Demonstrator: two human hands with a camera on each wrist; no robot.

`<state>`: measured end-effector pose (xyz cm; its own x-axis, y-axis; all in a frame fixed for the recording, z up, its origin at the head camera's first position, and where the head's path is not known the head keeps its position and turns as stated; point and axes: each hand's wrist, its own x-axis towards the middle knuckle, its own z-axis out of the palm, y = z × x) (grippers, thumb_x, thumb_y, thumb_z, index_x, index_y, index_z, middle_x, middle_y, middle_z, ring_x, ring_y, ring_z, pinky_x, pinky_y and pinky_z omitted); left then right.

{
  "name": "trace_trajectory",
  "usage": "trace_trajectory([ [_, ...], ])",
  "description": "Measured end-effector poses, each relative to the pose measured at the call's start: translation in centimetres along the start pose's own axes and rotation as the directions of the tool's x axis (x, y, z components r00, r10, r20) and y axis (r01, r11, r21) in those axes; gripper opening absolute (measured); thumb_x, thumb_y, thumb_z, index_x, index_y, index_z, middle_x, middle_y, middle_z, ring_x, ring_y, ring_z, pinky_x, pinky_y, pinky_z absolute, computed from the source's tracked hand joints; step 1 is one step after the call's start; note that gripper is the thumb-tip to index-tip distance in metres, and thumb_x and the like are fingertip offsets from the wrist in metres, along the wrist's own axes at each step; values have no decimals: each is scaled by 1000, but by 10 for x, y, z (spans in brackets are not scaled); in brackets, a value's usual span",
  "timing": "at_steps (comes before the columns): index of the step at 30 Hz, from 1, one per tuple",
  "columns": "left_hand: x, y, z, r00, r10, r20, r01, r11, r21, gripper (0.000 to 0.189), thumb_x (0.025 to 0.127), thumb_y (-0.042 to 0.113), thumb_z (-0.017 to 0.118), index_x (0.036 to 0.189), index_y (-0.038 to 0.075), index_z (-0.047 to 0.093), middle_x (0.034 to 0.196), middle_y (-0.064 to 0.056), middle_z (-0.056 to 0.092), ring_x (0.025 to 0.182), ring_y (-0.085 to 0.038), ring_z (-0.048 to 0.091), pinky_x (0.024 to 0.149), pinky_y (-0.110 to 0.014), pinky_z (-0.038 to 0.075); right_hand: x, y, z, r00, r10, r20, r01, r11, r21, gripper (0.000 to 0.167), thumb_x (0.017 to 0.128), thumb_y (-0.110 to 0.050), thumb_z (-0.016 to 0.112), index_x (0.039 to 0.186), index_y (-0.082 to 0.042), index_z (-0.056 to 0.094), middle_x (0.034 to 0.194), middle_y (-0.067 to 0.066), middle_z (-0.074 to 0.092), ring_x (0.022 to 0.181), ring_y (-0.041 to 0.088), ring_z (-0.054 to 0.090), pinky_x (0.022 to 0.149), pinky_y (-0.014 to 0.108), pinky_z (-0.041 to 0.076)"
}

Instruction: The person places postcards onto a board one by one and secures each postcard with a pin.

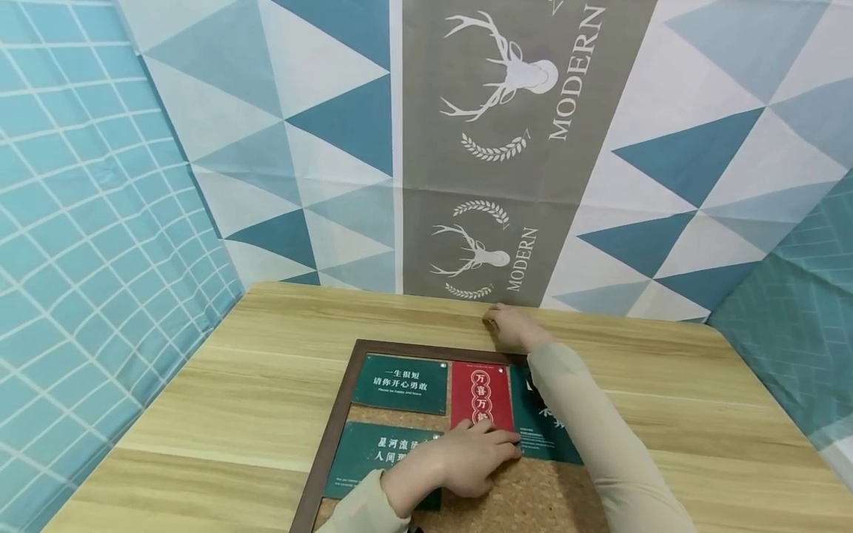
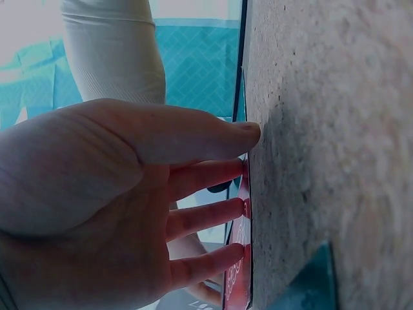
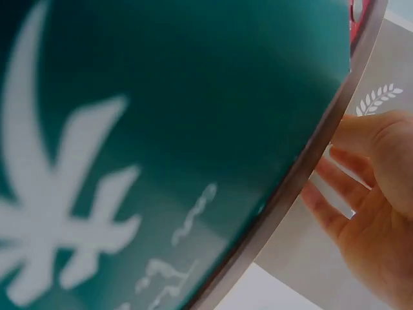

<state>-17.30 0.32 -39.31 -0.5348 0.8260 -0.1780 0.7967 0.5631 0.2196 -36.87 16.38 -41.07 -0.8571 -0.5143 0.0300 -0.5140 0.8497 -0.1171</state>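
My left hand (image 1: 469,455) rests over the lower part of a red card (image 1: 480,377), on a cork board (image 1: 526,496) with a dark brown frame. In the left wrist view, its spread fingers (image 2: 206,218) touch the red card, with the thumb near the cork. My right hand (image 1: 516,326) is beyond the board's far edge, low over the wooden table. The right wrist view shows its fingers (image 3: 332,210) slightly bent, their tips hidden behind the brown frame (image 3: 284,200); I cannot tell whether they pinch anything. A green card (image 3: 193,110) with white characters lies nearest the right wrist.
Two more green cards lie on the board's left side, one at the upper left (image 1: 400,381) and one below it (image 1: 353,459). The wooden table (image 1: 220,385) extends around the board. A patterned cloth (image 1: 333,148) stands behind the table.
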Motion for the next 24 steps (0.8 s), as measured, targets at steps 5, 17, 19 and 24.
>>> trace_trajectory([
  [5,-1,1,-1,1000,0,-1,0,1000,-4,49,82,21,65,128,28,49,138,12,40,124,-11,36,99,-39,35,2,-2,-2,1000,24,16,-24,1000,-3,26,86,-1,51,110,0,62,111,16,58,106,30,53,94,40,41],
  [17,0,1,-1,1000,-1,2,1,1000,-1,50,81,21,66,128,29,49,138,13,40,123,-10,37,98,-38,35,4,-1,-5,996,92,16,-92,995,30,27,82,9,48,97,-1,68,101,16,64,99,28,58,85,39,46],
  [19,1,1,-1,1000,0,3,0,1000,-2,50,82,21,65,128,29,49,138,13,40,123,-10,36,99,-38,35,4,-1,-5,993,116,16,-117,993,34,27,80,11,48,93,-1,69,99,15,65,98,28,59,84,39,47],
  [24,2,0,-1,1000,-6,6,6,1000,-7,49,82,22,65,128,28,49,138,13,40,122,-10,37,98,-38,35,3,-4,-6,982,188,1,-187,980,67,26,78,12,50,83,-3,70,95,14,66,92,26,62,80,39,49],
])
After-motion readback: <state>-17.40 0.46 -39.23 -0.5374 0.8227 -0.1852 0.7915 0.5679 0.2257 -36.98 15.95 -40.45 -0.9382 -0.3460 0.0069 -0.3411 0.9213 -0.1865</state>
